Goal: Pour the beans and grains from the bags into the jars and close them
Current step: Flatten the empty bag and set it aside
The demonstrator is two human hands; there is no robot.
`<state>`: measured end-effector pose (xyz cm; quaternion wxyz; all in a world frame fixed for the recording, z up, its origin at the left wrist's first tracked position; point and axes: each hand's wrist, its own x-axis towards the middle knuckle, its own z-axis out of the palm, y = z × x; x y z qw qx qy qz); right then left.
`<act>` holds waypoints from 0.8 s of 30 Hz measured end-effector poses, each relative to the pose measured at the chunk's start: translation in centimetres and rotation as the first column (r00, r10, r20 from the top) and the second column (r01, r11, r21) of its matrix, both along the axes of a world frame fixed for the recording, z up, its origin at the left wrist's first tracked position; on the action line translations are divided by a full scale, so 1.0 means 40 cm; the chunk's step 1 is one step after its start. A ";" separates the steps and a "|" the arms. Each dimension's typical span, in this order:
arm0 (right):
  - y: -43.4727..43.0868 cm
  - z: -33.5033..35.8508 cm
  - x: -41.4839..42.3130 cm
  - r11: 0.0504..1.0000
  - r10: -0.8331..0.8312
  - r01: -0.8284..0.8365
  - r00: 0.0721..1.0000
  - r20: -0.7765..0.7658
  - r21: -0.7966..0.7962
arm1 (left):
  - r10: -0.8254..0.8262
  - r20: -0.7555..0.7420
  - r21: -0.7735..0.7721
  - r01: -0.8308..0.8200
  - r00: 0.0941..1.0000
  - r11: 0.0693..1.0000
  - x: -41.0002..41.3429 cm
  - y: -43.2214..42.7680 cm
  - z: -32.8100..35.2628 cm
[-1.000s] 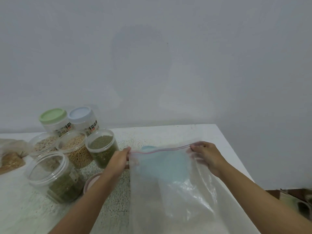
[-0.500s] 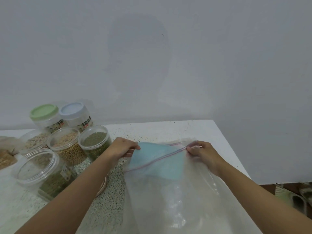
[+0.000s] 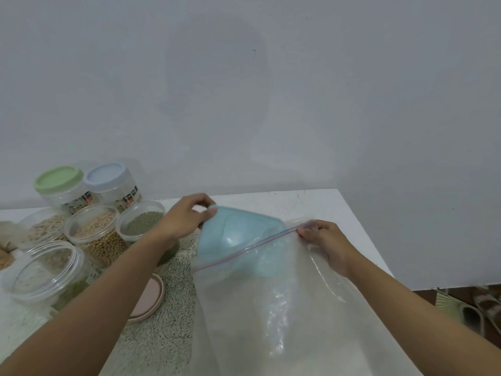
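Note:
A large clear zip bag (image 3: pixel 284 316) lies in front of me on the white table (image 3: pixel 311 204). A light blue plastic funnel (image 3: pixel 230 234) sticks half out of its mouth. My left hand (image 3: pixel 184 218) pinches the funnel's upper left rim. My right hand (image 3: pixel 325 240) pinches the right end of the bag's zip strip. To the left stand open jars: one of green beans (image 3: pixel 141 221), one of tan beans (image 3: pixel 97 234), one of pale grain (image 3: pixel 43 226) and a near one (image 3: pixel 43 272), low with green beans.
Two lidded jars stand at the back, one with a green lid (image 3: pixel 58 179) and one with a pale blue lid (image 3: pixel 104 176). A pink lid (image 3: pixel 147 298) lies under my left forearm. The table's right edge drops to a floor with slippers (image 3: pixel 471 316).
My left hand let go of the zip strip's left end, took the funnel's rim and drew it up out of the bag. My right hand kept its hold.

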<state>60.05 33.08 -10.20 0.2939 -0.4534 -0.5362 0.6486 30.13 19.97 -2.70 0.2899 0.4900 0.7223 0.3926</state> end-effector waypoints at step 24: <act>-0.007 -0.031 -0.092 0.959 -0.143 0.076 0.962 0.234 0.274 | 0.161 0.198 0.019 -0.168 0.967 0.986 0.043 -0.066 -0.090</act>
